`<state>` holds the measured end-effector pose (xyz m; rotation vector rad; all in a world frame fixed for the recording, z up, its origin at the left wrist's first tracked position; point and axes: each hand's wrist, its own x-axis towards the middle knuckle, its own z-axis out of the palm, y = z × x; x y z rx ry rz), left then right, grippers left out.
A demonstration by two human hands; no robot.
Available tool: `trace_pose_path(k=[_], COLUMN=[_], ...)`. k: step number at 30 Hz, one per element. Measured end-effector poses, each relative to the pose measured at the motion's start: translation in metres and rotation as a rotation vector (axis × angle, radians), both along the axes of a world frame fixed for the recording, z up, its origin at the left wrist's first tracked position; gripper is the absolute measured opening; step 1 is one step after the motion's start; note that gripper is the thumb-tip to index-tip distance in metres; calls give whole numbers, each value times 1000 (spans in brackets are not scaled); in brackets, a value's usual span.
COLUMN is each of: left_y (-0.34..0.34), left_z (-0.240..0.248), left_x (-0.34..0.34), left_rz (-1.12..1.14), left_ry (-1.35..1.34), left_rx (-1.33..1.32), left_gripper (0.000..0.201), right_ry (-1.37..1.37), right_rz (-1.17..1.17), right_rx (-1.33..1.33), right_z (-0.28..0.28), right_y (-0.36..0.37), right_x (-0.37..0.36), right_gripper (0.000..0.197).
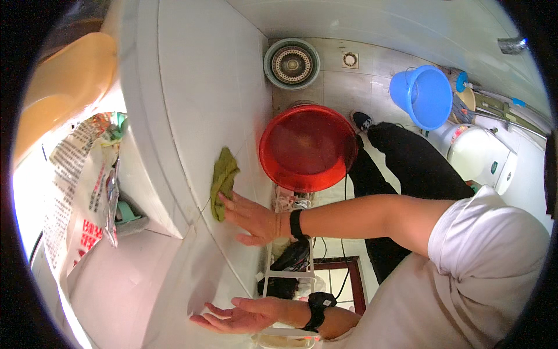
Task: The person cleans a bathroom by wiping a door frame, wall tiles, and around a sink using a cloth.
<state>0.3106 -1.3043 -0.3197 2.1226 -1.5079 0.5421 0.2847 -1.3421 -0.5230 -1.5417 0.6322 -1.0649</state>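
Note:
My right hand (253,218) presses a crumpled olive-green cloth (222,181) against the white tiled wall (197,110). Its fingertips overlap the cloth's edge, and the thumb stands apart from it. Lower in the picture is my left hand (241,316), with nothing in it. Its fingers are spread and slightly bent, close to the tile. Both wrists wear black bands. A red basin (308,148) holding liquid stands beyond my right hand, close to the wall.
A grey-blue basin with a patterned round insert (292,64) sits in the far corner, near a floor drain (350,60). A blue bucket (427,98) and a white toilet (479,154) are to the right. Printed packaging (81,192) lies left. A white rack (290,273) and cable are below my right arm.

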Motion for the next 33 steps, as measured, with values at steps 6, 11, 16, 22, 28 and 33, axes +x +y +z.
trace_pose_path(k=[6, 11, 16, 22, 28, 33], left_y=[7, 15, 41, 79, 100, 117], left_z=[20, 28, 36, 45, 27, 18], left_x=[8, 5, -9, -11, 7, 19], left_rz=[89, 1, 88, 287, 267, 252], left_ry=[-447, -177, -171, -249, -163, -213], left_rx=[46, -62, -24, 74, 86, 97], left_gripper=[61, 58, 54, 54, 60, 61], right_ry=[-161, -121, -58, -152, -208, -150], right_rz=[-38, -199, 143, -104, -290, -20], right_rx=[-63, 46, -72, 85, 221, 17], right_z=[82, 91, 75, 85, 85, 71], right_y=[-86, -92, 1, -47, -129, 1], right_x=[-12, -15, -14, -5, -17, 1], right_gripper=[87, 82, 79, 83, 80, 83])
